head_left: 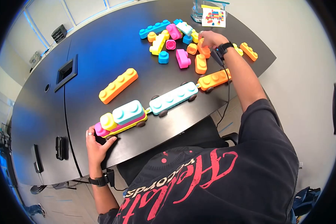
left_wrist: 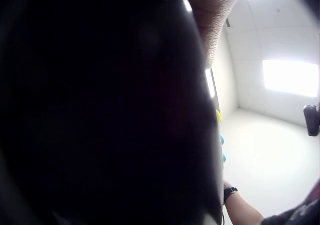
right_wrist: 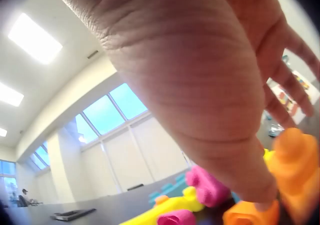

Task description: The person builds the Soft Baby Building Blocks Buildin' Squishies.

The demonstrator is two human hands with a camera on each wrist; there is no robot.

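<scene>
Left hand (head_left: 97, 149) at 3-car train (head_left: 173, 98), right hand (head_left: 214, 39) among blocks (head_left: 182, 58)

"How did the left hand (head_left: 97, 149) lie?"

"Its thumb (head_left: 111, 142) stood well apart from its fingers (head_left: 90, 136)."

"And the right arm (head_left: 245, 76)?"

"It stretched farther forward than the left arm (head_left: 103, 196). The right hand (head_left: 214, 39) had its thumb (right_wrist: 240, 170) downward, its fingers (right_wrist: 296, 89) nearly straight and spaced apart."
</scene>
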